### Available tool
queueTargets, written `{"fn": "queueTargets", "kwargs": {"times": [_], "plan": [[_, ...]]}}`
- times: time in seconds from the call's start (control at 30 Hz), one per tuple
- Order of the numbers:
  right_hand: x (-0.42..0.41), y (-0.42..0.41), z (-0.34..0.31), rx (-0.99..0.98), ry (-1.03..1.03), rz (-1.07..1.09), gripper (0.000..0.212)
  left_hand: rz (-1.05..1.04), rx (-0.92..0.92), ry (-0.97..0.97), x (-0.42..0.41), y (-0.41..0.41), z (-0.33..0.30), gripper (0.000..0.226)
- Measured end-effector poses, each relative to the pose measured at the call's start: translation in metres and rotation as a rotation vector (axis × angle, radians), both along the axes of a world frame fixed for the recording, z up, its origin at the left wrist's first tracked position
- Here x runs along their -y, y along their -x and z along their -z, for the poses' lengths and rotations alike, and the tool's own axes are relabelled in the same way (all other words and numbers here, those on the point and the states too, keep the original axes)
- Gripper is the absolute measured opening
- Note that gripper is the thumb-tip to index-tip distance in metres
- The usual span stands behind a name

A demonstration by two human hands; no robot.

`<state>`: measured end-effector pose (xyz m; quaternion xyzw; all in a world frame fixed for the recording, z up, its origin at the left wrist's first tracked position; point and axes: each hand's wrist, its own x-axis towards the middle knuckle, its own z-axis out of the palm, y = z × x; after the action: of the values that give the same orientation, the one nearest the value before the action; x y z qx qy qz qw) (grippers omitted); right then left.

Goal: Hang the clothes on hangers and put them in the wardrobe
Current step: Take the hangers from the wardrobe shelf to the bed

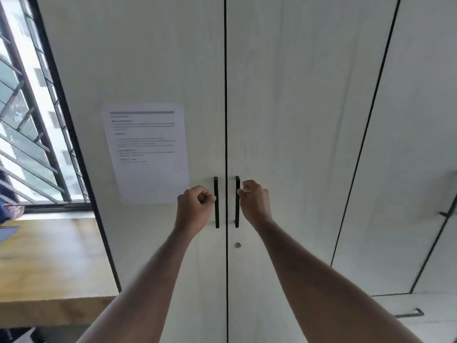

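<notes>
A tall white wardrobe (284,95) fills the view, its two doors shut with a thin dark gap between them. Each door has a black vertical bar handle beside the gap. My left hand (194,206) has its fingers curled around the left handle (216,214). My right hand (254,201) grips the right handle (237,214) the same way. Both forearms reach up from the bottom of the view. No clothes or hangers are in view.
A printed sheet of paper (148,152) is stuck on the left door. A small round lock (238,245) sits below the right handle. A wooden desk top (49,263) and a barred window (27,120) lie to the left. More white cupboard doors (408,169) stand at the right.
</notes>
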<state>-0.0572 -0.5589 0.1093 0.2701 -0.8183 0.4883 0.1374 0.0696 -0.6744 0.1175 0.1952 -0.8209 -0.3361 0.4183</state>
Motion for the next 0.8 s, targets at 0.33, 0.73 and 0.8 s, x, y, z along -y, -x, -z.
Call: {"fn": "queueTargets", "kwargs": {"times": [0.33, 0.73, 0.8], "plan": [[0.015, 0.024, 0.014, 0.107, 0.066, -0.139, 0.022, -0.054, 0.014, -0.024, 0.011, 0.036, 0.012, 0.007], [-0.058, -0.053, 0.018, 0.192, 0.143, -0.112, 0.023, 0.064, 0.045, -0.069, -0.04, -0.025, 0.035, 0.013], [-0.08, -0.074, 0.025, 0.187, 0.164, -0.061, 0.025, 0.093, 0.057, -0.087, -0.058, -0.042, 0.041, 0.014]]}}
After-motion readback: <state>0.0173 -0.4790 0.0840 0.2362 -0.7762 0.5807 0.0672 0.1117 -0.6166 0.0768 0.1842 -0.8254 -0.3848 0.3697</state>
